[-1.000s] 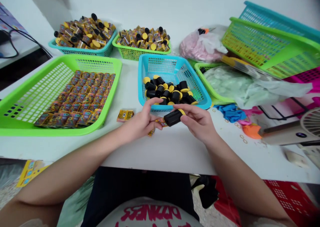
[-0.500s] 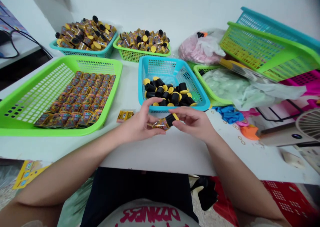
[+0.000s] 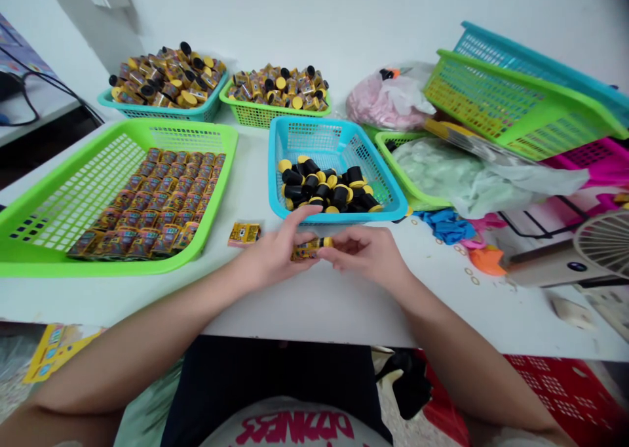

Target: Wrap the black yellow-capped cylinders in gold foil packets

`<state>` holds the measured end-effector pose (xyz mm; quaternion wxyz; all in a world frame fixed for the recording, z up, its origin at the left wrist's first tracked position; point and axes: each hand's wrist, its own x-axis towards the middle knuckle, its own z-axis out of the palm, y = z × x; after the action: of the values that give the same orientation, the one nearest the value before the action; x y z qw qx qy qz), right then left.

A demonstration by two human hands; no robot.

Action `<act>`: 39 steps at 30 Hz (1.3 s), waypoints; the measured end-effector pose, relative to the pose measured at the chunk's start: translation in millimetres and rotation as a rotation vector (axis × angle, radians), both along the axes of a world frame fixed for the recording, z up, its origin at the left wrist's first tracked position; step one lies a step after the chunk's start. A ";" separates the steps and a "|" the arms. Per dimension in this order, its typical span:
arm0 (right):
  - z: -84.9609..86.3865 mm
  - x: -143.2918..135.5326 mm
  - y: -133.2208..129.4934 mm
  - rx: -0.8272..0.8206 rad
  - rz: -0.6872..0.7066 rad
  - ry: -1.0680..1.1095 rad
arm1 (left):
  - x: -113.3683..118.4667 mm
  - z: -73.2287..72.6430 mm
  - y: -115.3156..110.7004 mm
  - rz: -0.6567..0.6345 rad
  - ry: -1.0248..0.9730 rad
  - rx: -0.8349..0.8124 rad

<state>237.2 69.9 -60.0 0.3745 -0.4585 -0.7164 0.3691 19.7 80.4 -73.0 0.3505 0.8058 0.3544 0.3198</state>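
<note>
Over the white table, my left hand [image 3: 275, 253] holds a small patterned wrapper sleeve [image 3: 304, 248] with thumb and fingers. A yellow-capped black container sits mostly inside that sleeve, its yellow end [image 3: 326, 242] showing. My right hand [image 3: 368, 253] pinches this yellow end from the other side. Left of my left hand, a flat stack of patterned sleeves [image 3: 244, 233] lies on the table. Just beyond my hands, a blue basket [image 3: 339, 218] holds loose black containers with yellow caps [image 3: 339, 194].
A green basket [image 3: 216, 201] at left holds rows of patterned sleeves. Wrapped containers fill two baskets [image 3: 162, 111] [image 3: 275, 114] at the back. Stacked baskets [image 3: 491, 106], plastic bags [image 3: 437, 168], blue scraps [image 3: 447, 225] and a fan [image 3: 550, 260] stand at right.
The black container has gone deeper into the sleeve, its black body now mostly hidden. My right hand has moved slightly down and left, and the view has shifted a little.
</note>
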 end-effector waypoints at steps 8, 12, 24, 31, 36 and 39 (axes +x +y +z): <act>0.0 -8.4 -9.0 0.695 -0.089 -0.207 | 10.5 12.7 -8.7 0.097 -0.390 -0.288; -8.0 -22.5 -10.8 0.895 0.032 -0.344 | 16.6 17.9 -14.1 0.059 -0.584 -0.472; -5.2 -27.0 -23.7 0.996 0.096 -0.378 | 23.6 7.5 -21.9 -0.088 -0.480 -0.578; -7.9 -27.0 -19.3 1.105 0.046 -0.453 | 19.7 10.8 -17.7 0.057 -0.419 -0.145; -2.6 -35.6 -20.7 1.187 -0.008 -0.462 | -0.4 37.1 -28.2 0.204 -0.254 -0.024; 6.2 -44.3 -19.1 1.160 0.073 -0.416 | -19.8 49.3 -43.2 0.318 -0.093 0.171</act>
<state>192.9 50.8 -53.8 0.4026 -0.2178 -0.8736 -0.1650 -0.1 37.2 -23.6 0.2419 0.7508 0.4323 0.4369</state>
